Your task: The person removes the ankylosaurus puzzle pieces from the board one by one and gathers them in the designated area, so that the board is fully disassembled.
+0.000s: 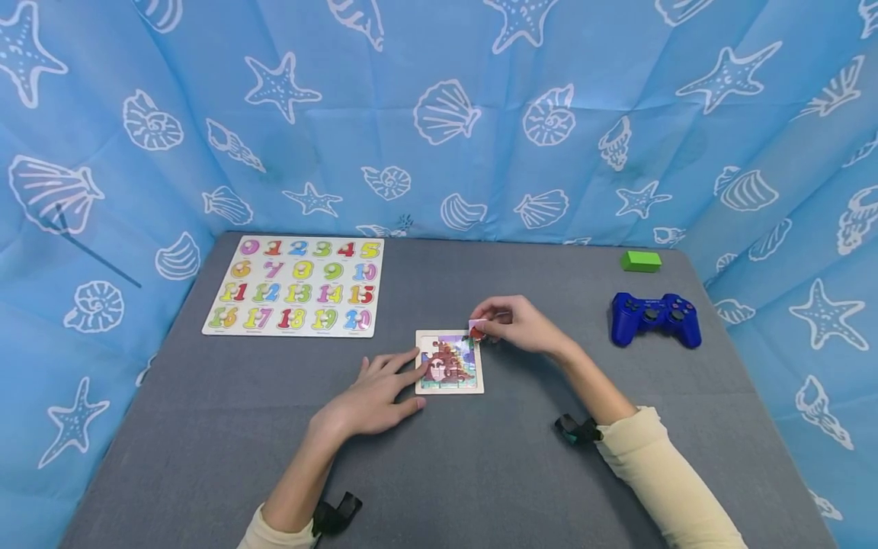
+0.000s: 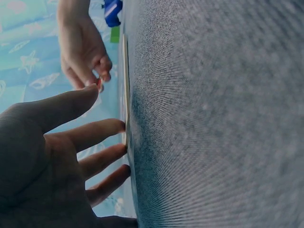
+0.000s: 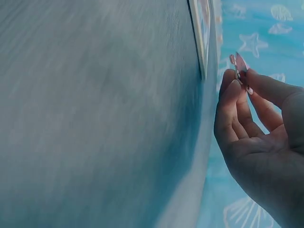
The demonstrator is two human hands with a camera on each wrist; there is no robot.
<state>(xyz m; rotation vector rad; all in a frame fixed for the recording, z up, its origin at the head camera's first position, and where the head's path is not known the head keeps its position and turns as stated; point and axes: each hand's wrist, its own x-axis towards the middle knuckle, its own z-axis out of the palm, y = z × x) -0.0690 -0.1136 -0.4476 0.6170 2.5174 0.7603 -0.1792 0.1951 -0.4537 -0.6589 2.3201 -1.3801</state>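
A small jigsaw puzzle (image 1: pixel 449 366) in a pale wooden frame lies on the grey table, its picture partly filled with brown, green and purple pieces; bare tray shows at its upper left. My left hand (image 1: pixel 376 393) rests at the frame's left side, fingers spread and fairly straight, fingertips touching the edge. Above the frame's upper right corner, my right hand (image 1: pixel 514 324) pinches a puzzle piece (image 1: pixel 477 329) with pink and red on it between thumb and fingers. In the right wrist view the piece (image 3: pixel 241 66) is tilted up, clear of the table.
A white number board (image 1: pixel 293 287) with colourful numerals lies at the back left. To the right are a blue game controller (image 1: pixel 655 320) and a green block (image 1: pixel 641 261). A blue curtain (image 1: pixel 439 114) with shell prints stands behind the grey table (image 1: pixel 480 473).
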